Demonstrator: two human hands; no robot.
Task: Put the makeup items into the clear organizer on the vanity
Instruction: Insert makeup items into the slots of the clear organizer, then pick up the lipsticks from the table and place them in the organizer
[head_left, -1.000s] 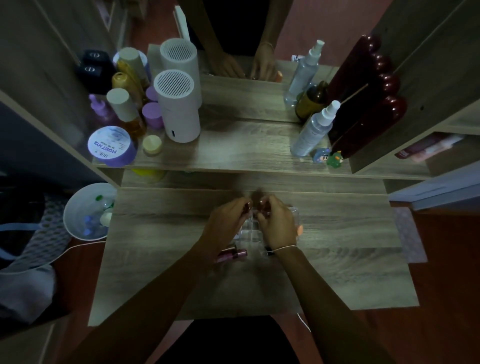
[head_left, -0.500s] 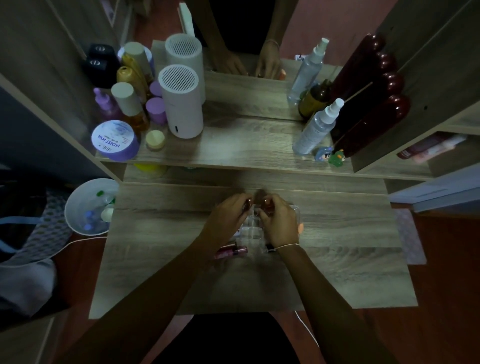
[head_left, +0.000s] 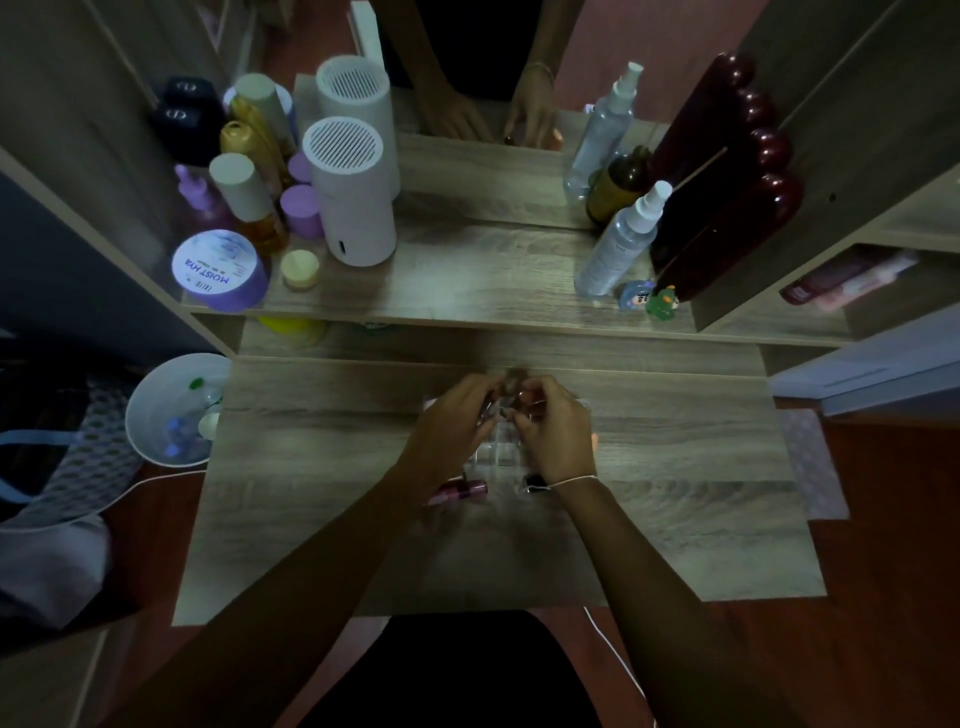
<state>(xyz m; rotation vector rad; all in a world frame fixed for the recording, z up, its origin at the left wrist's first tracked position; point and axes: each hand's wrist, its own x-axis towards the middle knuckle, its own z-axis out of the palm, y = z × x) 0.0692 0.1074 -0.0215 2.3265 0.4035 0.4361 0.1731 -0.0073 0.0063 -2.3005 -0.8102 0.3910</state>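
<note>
The clear organizer (head_left: 497, 451) stands in the middle of the wooden vanity top (head_left: 311, 467), mostly covered by my hands. My left hand (head_left: 451, 422) and my right hand (head_left: 555, 431) meet over its far side, fingers pinched around a small dark item (head_left: 513, 383) that is blurred. A pink tube (head_left: 463, 489) lies on the wood just under my left wrist. A small dark makeup item (head_left: 534, 483) lies by my right wrist, near the organizer's front edge.
The raised shelf (head_left: 467, 291) behind holds a white cylinder device (head_left: 349, 192), a purple jar (head_left: 221, 270), bottles on the left, and spray bottles (head_left: 623, 239) plus a dark red frame (head_left: 727, 208) on the right. A white bin (head_left: 171, 410) sits left of the vanity.
Both hands stay together over the organizer, the fingertips shifting slightly around the small item. The view has tilted a little.
</note>
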